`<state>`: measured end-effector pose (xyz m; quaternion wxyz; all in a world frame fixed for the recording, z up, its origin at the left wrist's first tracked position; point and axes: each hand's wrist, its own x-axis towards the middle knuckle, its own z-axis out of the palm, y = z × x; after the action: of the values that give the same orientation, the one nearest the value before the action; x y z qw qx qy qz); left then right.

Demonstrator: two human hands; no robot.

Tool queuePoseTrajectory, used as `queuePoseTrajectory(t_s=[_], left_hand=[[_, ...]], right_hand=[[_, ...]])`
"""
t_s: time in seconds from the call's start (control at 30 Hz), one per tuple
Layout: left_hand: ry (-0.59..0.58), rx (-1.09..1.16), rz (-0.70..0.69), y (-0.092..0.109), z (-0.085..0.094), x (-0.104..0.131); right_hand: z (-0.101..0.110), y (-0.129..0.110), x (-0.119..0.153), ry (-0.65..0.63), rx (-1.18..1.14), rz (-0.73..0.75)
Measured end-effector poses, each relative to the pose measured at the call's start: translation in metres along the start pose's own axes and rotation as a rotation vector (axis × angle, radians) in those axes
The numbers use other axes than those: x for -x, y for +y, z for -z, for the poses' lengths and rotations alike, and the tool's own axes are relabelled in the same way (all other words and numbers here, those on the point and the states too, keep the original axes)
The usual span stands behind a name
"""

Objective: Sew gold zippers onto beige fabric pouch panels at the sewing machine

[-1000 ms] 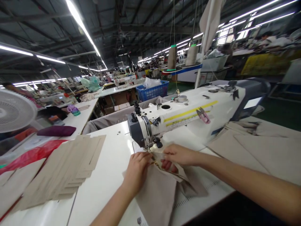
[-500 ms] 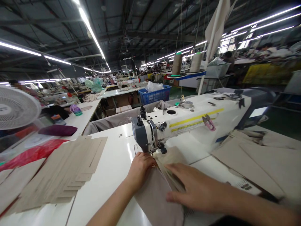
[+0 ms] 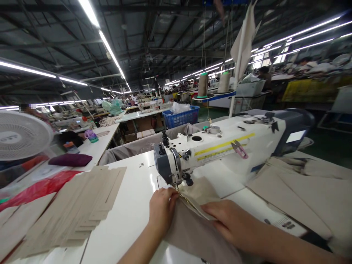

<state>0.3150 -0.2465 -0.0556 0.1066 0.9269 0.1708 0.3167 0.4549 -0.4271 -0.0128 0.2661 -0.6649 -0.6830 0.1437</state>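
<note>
Beneath the needle area of a white sewing machine (image 3: pixel 225 146) lies a taupe fabric piece (image 3: pixel 192 234) with a zipper (image 3: pixel 188 201) along its edge. My left hand (image 3: pixel 162 205) pinches the fabric edge just in front of the presser foot. To the right, my right hand (image 3: pixel 231 220) grips the folded edge of the fabric between thumb and fingers. Lighter beige cloth (image 3: pixel 202 190) spreads beside the needle, behind my right hand. The needle tip is too small to make out.
Stacked beige pieces (image 3: pixel 74 205) lie at left, near red plastic (image 3: pixel 46 187), a dark purple bundle (image 3: pixel 70 160) and a fan (image 3: pixel 22 135). More beige fabric (image 3: pixel 308 194) covers the right side. Pink-handled snips (image 3: pixel 239 149) rest on the machine. Behind stands a blue basket (image 3: pixel 180 116).
My right hand has closed from a spread pose onto the fabric edge. The zipper shows more clearly, and the fabric's lower part has shifted right. The camera view has shifted slightly.
</note>
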Motion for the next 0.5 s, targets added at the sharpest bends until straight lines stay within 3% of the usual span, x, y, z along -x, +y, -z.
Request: queuePoseTrajectory(t_s=[0.17, 0.3, 0.43, 0.5], left_hand=[[-0.014, 0.009, -0.108, 0.005, 0.001, 0.004], [-0.036, 0.132, -0.268, 0.013, 0.012, 0.006], [0.046, 0.091, -0.296, 0.013, 0.009, -0.002], [0.06, 0.062, -0.29, 0.011, 0.005, -0.007]], right_hand=[[-0.01, -0.003, 0.004, 0.043, -0.052, -0.004], [0.004, -0.002, -0.006, 0.042, -0.055, -0.016], [0.025, -0.003, -0.017, -0.005, 0.078, 0.051], [0.027, -0.007, -0.015, 0.093, 0.207, 0.079]])
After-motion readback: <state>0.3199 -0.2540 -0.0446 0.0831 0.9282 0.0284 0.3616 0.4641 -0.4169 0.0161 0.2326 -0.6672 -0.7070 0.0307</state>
